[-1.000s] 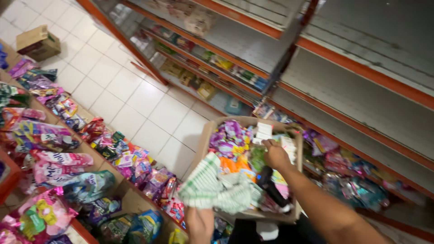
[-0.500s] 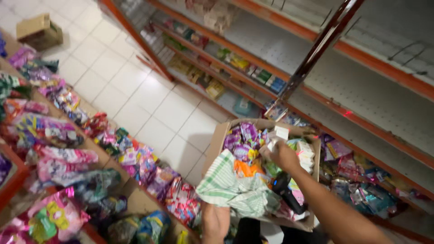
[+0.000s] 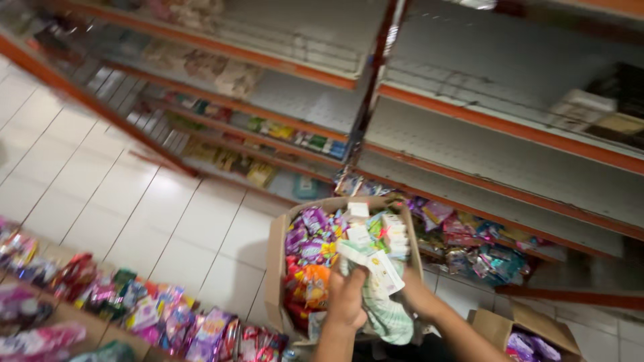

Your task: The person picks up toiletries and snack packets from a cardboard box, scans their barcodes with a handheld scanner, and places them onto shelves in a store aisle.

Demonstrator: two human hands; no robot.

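Both our hands sit over the box [image 3: 276,258], packed with bright snack packets. Left hand [image 3: 349,298] curls its fingers around a green-and-white striped bundle [image 3: 389,312]. Right hand [image 3: 414,295] lies behind the bundle; its fingers we cannot tell. Shelves [image 3: 510,131] stand ahead, mostly bare.

Both bare forearms forward, left hand [image 3: 349,298] and right hand [image 3: 410,295] close together, fingers curled.

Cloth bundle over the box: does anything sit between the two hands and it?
Nothing visible. The left hand and right hand already grip the cloth bundle above the packets in the box.
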